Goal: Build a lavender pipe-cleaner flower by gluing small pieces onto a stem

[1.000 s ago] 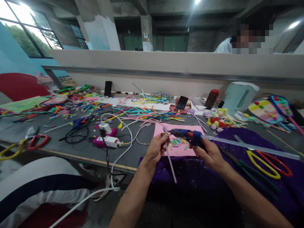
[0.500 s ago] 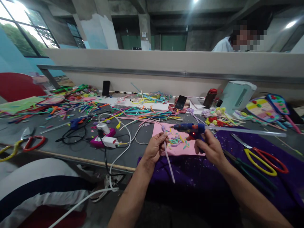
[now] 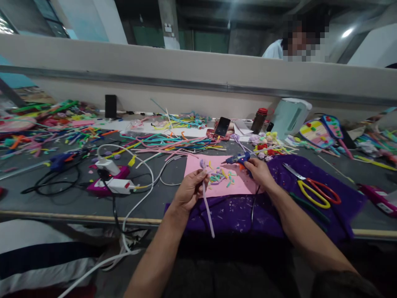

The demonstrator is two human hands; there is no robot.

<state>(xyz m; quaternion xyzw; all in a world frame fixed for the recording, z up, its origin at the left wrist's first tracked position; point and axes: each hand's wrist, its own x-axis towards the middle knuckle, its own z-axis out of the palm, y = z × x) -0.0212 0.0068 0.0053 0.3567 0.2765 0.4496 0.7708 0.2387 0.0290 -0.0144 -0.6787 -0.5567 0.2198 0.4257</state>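
Observation:
Upright in my left hand [image 3: 191, 188] is a lilac pipe cleaner [image 3: 208, 211], pinched between thumb and fingers. A small curled lilac head [image 3: 203, 163] tops it, and its stem hangs down below my fingers. My right hand [image 3: 259, 171] is closed around the back of a blue hot glue gun [image 3: 237, 158], low at the far right of a pink sheet [image 3: 192, 162]. The gun's nozzle points left, toward the lilac head but apart from it. Short cut pieces of pipe cleaner [image 3: 221, 176] lie scattered on the sheet between my hands.
Scissors [image 3: 310, 188] with red and yellow handles rest on the purple cloth [image 3: 279, 211] at right. Cables and a magenta power strip [image 3: 93, 188] lie at left, near another glue gun [image 3: 60, 161]. A phone [image 3: 222, 126] and loose pipe cleaners [image 3: 186, 142] are behind. Someone sits beyond the partition.
My right hand has lowered the glue gun and moved it toward the back of the pink sheet. My left hand keeps the lilac pipe cleaner. The view has turned to the right.

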